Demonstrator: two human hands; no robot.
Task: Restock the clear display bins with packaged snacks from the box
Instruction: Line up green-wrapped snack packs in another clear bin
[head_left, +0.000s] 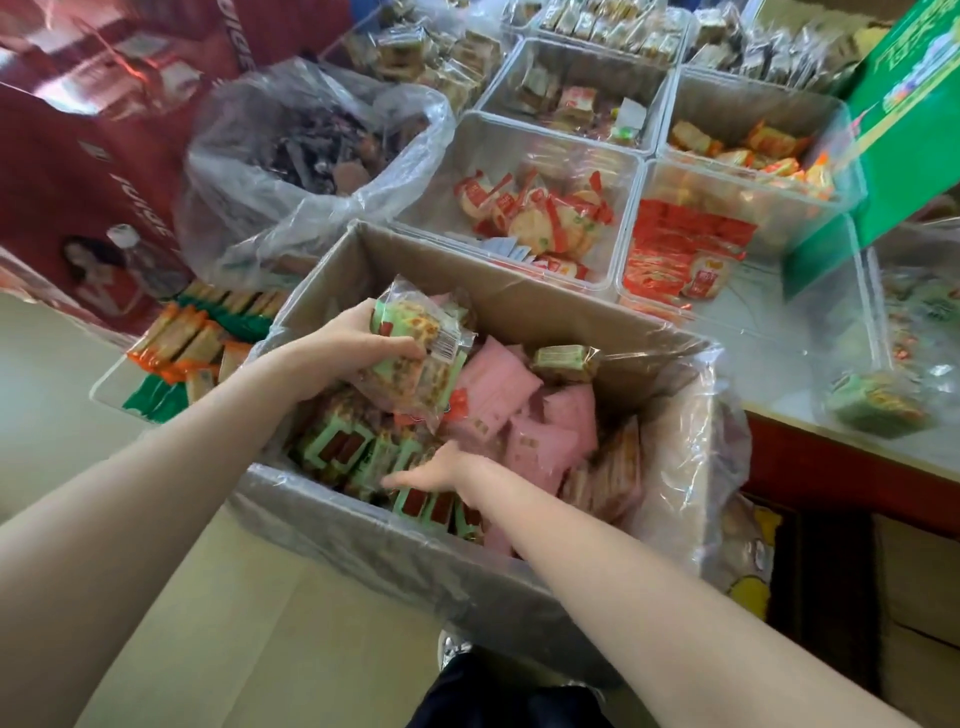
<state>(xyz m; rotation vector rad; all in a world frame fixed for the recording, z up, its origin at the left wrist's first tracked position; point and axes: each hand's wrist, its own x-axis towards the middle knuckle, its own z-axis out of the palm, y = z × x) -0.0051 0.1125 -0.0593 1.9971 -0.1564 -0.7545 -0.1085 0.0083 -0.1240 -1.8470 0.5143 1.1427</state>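
Both my arms reach into the cardboard box (332, 270): my left hand (343, 345) is closed around a bunch of green snack packets (415, 358) lifted above the pile, while my right hand (441, 475) lies loosely open, palm down, on green packets near the front wall. Clear bins (519, 150) stand just beyond the far rim.

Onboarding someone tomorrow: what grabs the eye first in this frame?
First the cardboard box at centre, lined with clear plastic and full of green and pink snack packets, with both bare arms reaching in. The left hand grips a bunch of green packets lifted above the pile, while the right hand digs among those near the front. Behind, a grid of clear display bins holds red and orange snacks, mostly sparse.
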